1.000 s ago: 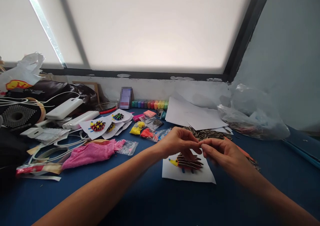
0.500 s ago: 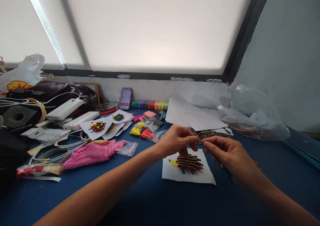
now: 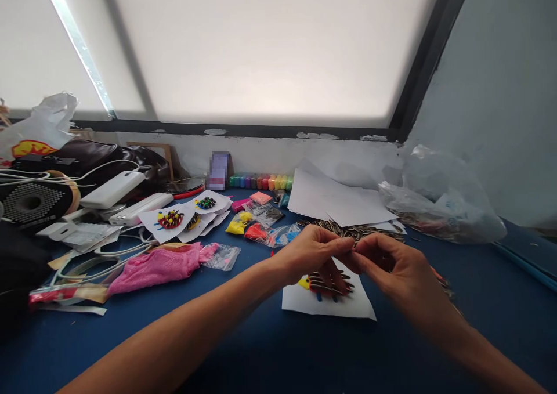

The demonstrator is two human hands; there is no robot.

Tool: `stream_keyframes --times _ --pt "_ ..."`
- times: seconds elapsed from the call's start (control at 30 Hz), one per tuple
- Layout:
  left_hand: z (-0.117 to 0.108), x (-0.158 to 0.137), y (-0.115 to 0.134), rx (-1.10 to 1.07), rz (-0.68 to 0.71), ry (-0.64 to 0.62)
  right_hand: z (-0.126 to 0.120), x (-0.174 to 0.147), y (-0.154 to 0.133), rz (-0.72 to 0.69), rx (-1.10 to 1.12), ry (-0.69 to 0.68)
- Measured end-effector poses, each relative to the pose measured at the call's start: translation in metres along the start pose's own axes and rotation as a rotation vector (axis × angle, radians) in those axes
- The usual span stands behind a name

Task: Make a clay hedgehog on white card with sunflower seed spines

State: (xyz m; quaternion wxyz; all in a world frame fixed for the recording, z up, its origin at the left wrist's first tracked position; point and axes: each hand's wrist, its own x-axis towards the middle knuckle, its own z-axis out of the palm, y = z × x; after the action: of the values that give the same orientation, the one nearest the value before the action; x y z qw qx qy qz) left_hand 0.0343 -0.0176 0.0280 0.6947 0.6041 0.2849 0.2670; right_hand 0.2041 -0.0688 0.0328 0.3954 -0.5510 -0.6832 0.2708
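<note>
My left hand (image 3: 311, 256) and my right hand (image 3: 394, 266) meet fingertip to fingertip above a sheet of white paper. Both are closed in a pinch, and whatever small thing lies between the fingertips is too hidden to name. Under my left hand, the white paper (image 3: 304, 307) bears a hedgehog figure (image 3: 343, 285) with a yellow snout, a red body, blue feet and striped seeds as spines. My left fingers cover part of it. Just behind the hands spreads a pile of striped sunflower seeds (image 3: 324, 226).
Bags of coloured clay (image 3: 255, 231) and finished hedgehog cards (image 3: 169, 219) lie to the left, near a pink cloth (image 3: 156, 272) and white cables. White sheets (image 3: 339, 197) lean at the back. A clear plastic bag (image 3: 448, 208) sits at the right.
My hands have come together, their fingertips now touching. My left fingers cover more of the hedgehog, and my right hand has shifted slightly left.
</note>
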Motion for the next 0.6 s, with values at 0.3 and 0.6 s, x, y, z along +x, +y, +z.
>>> stream_keyframes --times 0.3,0.6 --pt "0.004 0.004 -0.005 0.015 0.015 0.066 0.002 -0.001 0.002 -0.059 -0.078 0.082" --pt "-0.004 0.003 -0.003 -0.003 0.052 0.037 0.000 -0.002 -0.010 -0.023 0.055 0.064"
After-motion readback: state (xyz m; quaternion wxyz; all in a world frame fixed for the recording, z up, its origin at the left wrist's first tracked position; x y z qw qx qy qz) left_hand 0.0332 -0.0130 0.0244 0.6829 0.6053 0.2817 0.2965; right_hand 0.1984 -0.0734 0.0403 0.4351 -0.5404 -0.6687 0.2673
